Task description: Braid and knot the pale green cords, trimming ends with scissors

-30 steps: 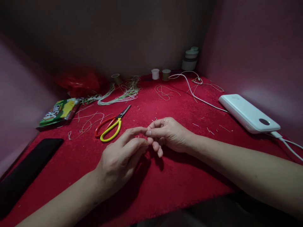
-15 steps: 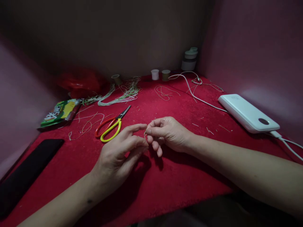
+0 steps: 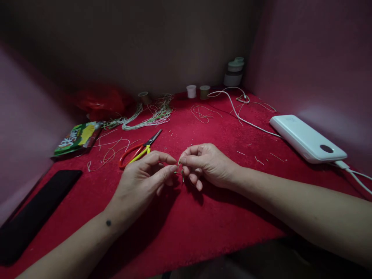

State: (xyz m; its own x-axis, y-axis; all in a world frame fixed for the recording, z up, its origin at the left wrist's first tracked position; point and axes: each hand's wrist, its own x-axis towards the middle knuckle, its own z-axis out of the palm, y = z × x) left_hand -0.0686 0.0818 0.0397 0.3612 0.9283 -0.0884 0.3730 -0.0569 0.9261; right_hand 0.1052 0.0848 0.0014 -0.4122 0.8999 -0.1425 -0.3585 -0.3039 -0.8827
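Observation:
Just ahead of me, my right hand (image 3: 207, 162) pinches a short, thin, pale cord (image 3: 183, 176) between thumb and forefinger. Part of the cord hangs below the pinch, and its upper part is hidden by the fingertips. The other right fingers are curled underneath. My left hand (image 3: 149, 172) comes in from the left with its thumb and fingers bent close together at the cord, where a tiny end shows by the thumb tip. Behind the left hand lie scissors (image 3: 135, 152) with one red and one yellow handle, partly covered by that hand.
A red cloth (image 3: 221, 232) covers the table. Loose threads (image 3: 112, 151), a thread bundle (image 3: 148, 122), and spools (image 3: 191, 92) lie farther back. At left are a green packet (image 3: 77, 137) and a black case (image 3: 37, 213); at right, a white power bank (image 3: 308, 137) with cables.
My left hand has shifted slightly left and rotated, its thumb rising toward the forefinger and covering more of the scissors. More of the cord shows under my right hand, which stays nearly still.

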